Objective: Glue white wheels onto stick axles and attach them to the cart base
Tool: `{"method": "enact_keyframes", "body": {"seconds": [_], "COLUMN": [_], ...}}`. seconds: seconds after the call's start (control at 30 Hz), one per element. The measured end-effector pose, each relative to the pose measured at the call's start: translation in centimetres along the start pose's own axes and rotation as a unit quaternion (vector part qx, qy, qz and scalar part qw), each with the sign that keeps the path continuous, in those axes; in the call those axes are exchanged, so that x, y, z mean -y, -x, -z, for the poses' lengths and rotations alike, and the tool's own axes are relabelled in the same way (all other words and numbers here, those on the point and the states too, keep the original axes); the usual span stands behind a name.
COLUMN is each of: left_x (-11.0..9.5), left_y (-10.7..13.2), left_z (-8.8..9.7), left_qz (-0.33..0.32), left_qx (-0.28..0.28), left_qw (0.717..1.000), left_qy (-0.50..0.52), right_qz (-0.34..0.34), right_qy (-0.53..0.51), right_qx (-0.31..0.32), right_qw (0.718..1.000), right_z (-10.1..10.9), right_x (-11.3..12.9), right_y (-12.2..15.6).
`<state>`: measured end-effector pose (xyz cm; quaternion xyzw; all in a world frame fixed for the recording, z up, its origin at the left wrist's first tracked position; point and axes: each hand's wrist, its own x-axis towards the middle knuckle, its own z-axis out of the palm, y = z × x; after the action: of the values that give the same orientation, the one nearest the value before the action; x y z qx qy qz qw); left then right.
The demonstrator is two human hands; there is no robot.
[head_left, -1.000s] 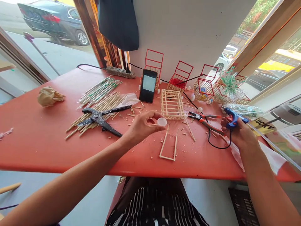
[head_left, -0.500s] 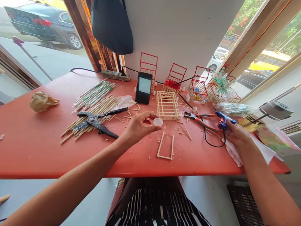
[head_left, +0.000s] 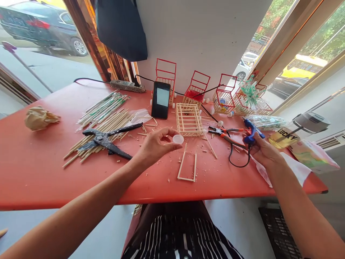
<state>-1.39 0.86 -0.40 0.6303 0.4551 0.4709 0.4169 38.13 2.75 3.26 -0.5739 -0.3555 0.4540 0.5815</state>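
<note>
Head view, looking down: the left hand (head_left: pixel 155 144) hovers just in front of the stick crate (head_left: pixel 188 119). Its fingers pinch a small white plastic cap (head_left: pixel 178 139), which is round, shallow and smooth, with the thumb on one side and fingertips curled over the rim. The crate is a boxy lattice of pale, thin wooden sticks, open on top.

Over to the right of the crate, the right hand (head_left: pixel 262 153) has its fingers clenched around the grip of a blue glue gun (head_left: pixel 250 131) in glossy moulded plastic. A thin black cord (head_left: pixel 237 163) loops from it across the tabletop (head_left: pixel 40 162). Between the crate and the gun lie red-handled pliers (head_left: pixel 225 133). Nearer the person than the crate, a flat U-shaped stick frame (head_left: pixel 187 167) lies on the surface.

Left of the crate, black metal shears (head_left: pixel 106 138) rest on a loose fan of raw wooden sticks (head_left: pixel 113 124). Just behind the crate and to its left, a black phone (head_left: pixel 161 99) stands propped up with its screen glowing pale. Behind the crate, against a plain white wall, stands a row of red-painted stick carts (head_left: pixel 165 75). Far left of the crate sits a crumpled tan paper ball (head_left: pixel 39 118).

The tabletop is smooth and red-orange, dusted with wood crumbs and offcuts around the crate. Windows flank the wall on both sides, with parked cars outside, and a dark bag (head_left: pixel 121 25) hangs above.
</note>
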Motion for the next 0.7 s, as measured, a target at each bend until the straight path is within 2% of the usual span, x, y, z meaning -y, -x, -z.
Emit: {"method": "enact_keyframes", "body": {"seconds": [0.17, 0.3, 0.5, 0.6, 0.7], "left_x": [-0.5, -0.7, -0.8, -0.8, -0.8], "left_y": [0.0, 0.1, 0.3, 0.4, 0.3], "left_z": [0.1, 0.1, 0.1, 0.1, 0.1], "left_qz": [0.000, -0.005, -0.016, -0.013, -0.007], "left_qx": [-0.025, -0.016, -0.008, -0.003, -0.004], "left_qw": [1.000, 1.000, 1.000, 1.000, 1.000], "left_qy": [0.002, 0.016, 0.011, 0.010, 0.009], "right_qz": [-0.069, -0.093, -0.136, -0.169, -0.155], "right_qy": [-0.046, -0.061, -0.029, 0.055, 0.155], "right_qx": [-0.010, -0.011, 0.022, 0.087, 0.102], "right_qw": [0.997, 0.994, 0.990, 0.980, 0.970], "right_z": [-2.6, -3.4, -2.4, -1.2, -0.5], "right_x": [-1.3, -1.3, -0.4, -0.1, -0.1], "right_y": [-0.4, 0.1, 1.5, 1.8, 1.8]}}
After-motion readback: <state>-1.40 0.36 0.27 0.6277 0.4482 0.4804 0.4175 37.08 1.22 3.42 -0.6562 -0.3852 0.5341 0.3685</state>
